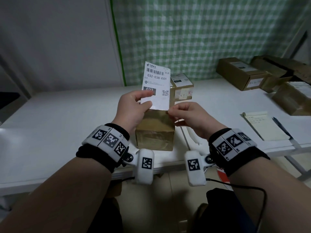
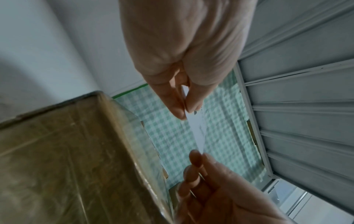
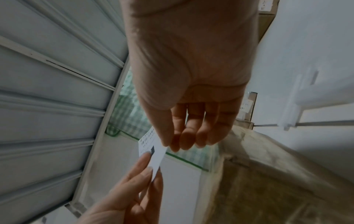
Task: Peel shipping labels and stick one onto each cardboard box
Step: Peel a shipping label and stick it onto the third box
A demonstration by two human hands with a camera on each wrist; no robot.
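Observation:
A white shipping label (image 1: 156, 81) with a barcode and "032-038-E01" stands upright above a taped cardboard box (image 1: 155, 132) on the white table (image 1: 58, 125). My left hand (image 1: 134, 106) pinches the label's lower left part between thumb and fingers. My right hand (image 1: 183, 115) pinches its lower right corner. From the left wrist, the label (image 2: 195, 130) shows edge-on between both hands, with the box (image 2: 67, 159) at the left. From the right wrist, the label (image 3: 153, 150) and the box (image 3: 268, 174) also show.
A labelled box (image 1: 182, 86) stands behind the near one. Several more boxes (image 1: 242, 73) sit at the back right. A notepad (image 1: 265, 126) and pen (image 1: 281, 126) lie at the right. A green checked curtain (image 1: 202, 31) hangs behind the table.

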